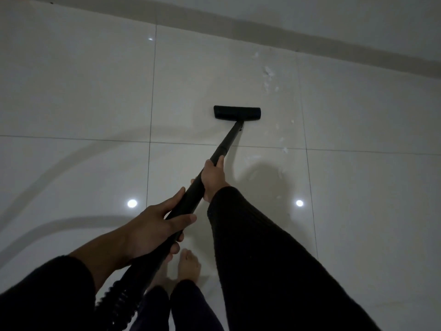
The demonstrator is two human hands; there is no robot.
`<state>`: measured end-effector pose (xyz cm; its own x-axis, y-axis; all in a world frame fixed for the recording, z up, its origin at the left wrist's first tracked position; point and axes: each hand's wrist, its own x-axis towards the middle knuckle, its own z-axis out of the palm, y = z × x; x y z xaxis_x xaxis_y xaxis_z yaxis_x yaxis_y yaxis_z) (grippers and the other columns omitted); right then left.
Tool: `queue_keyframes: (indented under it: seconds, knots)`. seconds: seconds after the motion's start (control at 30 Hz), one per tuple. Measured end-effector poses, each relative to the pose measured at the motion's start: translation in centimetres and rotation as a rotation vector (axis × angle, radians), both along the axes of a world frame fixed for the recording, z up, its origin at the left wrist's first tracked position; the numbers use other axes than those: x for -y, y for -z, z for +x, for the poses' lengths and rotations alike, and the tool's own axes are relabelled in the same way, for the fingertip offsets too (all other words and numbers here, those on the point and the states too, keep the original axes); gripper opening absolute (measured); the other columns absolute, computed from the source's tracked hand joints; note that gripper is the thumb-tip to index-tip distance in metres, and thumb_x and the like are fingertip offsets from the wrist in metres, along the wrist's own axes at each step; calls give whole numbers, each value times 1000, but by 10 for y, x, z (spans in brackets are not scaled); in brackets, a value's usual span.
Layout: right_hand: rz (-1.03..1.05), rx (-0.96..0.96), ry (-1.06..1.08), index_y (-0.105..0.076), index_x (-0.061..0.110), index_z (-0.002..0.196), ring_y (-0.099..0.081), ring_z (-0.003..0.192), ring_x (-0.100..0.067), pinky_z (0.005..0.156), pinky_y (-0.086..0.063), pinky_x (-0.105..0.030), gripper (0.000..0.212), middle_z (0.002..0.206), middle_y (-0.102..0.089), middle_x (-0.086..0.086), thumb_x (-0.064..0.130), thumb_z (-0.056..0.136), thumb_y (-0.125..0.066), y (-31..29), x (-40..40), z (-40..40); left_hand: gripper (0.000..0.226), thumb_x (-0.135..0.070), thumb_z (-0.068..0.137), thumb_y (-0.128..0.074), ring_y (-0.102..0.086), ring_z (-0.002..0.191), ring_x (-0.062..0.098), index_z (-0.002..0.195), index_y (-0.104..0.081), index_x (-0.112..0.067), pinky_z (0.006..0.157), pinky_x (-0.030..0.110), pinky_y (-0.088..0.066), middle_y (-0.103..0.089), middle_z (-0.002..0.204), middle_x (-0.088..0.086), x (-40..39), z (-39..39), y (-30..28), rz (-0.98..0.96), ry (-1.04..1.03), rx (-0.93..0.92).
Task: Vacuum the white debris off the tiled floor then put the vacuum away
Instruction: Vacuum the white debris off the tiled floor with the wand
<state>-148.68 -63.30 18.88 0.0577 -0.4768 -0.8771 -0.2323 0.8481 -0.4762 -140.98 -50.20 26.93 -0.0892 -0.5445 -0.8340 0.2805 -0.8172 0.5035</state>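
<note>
Dark sleeves (274,259) cover both arms at the bottom of the view, and one bare foot (189,265) stands on the tiled floor (71,91) between them. Beside the left arm a ribbed black hose (117,304) joins the vacuum wand (191,194). Left hand (152,228) is closed around the lower part of the wand, fingers wrapped over it. Right hand (212,177) is closed around the wand higher up, thumb along the tube. Further away, the floor nozzle (237,112) lies flat on a tile. White debris (269,74) is scattered to the right of the nozzle and beyond it, near the grey skirting (310,41) of the wall.
</note>
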Motion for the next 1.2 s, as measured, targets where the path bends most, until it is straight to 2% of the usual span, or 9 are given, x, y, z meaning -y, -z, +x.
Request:
queue_keyframes:
  seconds: [0.13,0.23,0.5,0.57,0.67,0.83,1.0,1.1,1.2]
  knots:
    - [23,4,33,-1,46,149,-56,80,-23,74,-51,-35,60,88,-41,3,25,102,-33,5,-20,-16,73,-20,88,-63,-52,45,17,142,-25,-50,44,27,-46,-51,68,11,-20,-17,0,8,1,5]
    - [6,5,51,-2,45,149,-55,79,-23,67,-51,-33,60,90,-42,1,24,102,-34,5,-37,-27,73,-21,87,-64,-52,46,17,142,-27,-50,44,27,-46,-52,65,10,-35,-26,0,1,12,-3]
    - [6,14,132,-4,47,148,-55,101,-30,70,-51,-34,59,121,-41,-5,27,101,-34,3,-93,-59,74,-20,87,-64,-53,45,18,143,-25,-49,43,26,-46,-55,55,5,-87,-54,-1,-45,50,20]
    - [-11,18,133,-5,43,149,-56,95,-28,73,-50,-37,58,119,-45,-7,25,102,-34,6,-104,-68,73,-22,87,-64,-54,46,18,143,-25,-49,45,27,-47,-58,52,2,-100,-62,1,-57,73,30]
    - [-85,38,134,-17,28,148,-50,71,-19,82,-47,-43,49,141,-40,-21,22,102,-33,7,-121,-85,73,-22,88,-63,-55,47,18,142,-24,-51,46,27,-47,-57,55,4,-118,-78,3,-59,84,20]
    - [-89,40,105,-18,27,147,-48,67,-17,80,-45,-43,47,148,-34,-21,21,102,-32,8,-149,-113,72,-21,88,-63,-55,47,18,142,-25,-51,46,28,-47,-55,62,8,-146,-107,7,-48,77,8]
    - [-31,-2,65,-13,30,150,-55,99,-29,87,-50,-41,55,138,-37,-11,17,101,-35,10,-168,-140,73,-22,89,-62,-55,49,18,143,-22,-50,48,30,-49,-55,66,10,-165,-134,5,-62,79,16]
    - [-77,3,32,-15,29,148,-50,96,-30,94,-49,-50,50,144,-37,-20,22,101,-32,11,-178,-152,73,-21,89,-62,-55,48,18,142,-23,-52,48,29,-48,-56,65,10,-177,-152,6,-40,57,26]
    - [-48,3,9,-17,26,149,-52,94,-29,92,-51,-43,52,144,-34,-14,13,101,-33,8,-189,-171,73,-21,88,-63,-55,48,20,140,-25,-54,47,30,-47,-57,61,9,-190,-169,2,-33,47,20]
